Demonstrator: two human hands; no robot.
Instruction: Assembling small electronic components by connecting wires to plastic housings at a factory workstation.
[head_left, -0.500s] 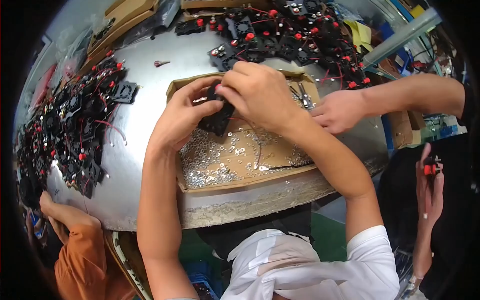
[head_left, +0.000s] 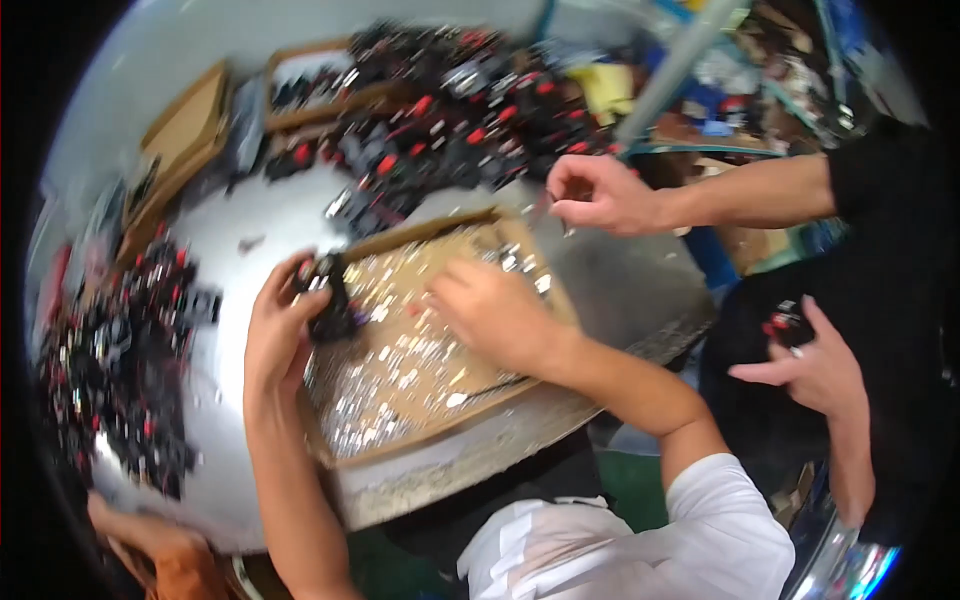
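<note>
My left hand (head_left: 280, 325) grips a small black part (head_left: 330, 300) with metal bits at the left edge of a shallow brown cardboard tray (head_left: 400, 460). The tray is strewn with several small shiny metal pieces (head_left: 395, 375). My right hand (head_left: 495, 315) lies palm down on the tray's middle, fingers curled among the loose metal pieces; whether it pinches one is hidden. The frame is motion-blurred.
Heaps of black parts with red caps (head_left: 440, 130) fill the table's far side, and another heap (head_left: 125, 370) lies at left. A second person's hand (head_left: 600, 195) reaches toward the tray's far corner; their other hand (head_left: 810, 365) holds a black part. Cardboard boxes (head_left: 185, 125) stand far left.
My hands have come apart: the left stays on the black part at the tray's left edge, the right dropped onto the tray's metal pieces. The view has swung and blurred.
</note>
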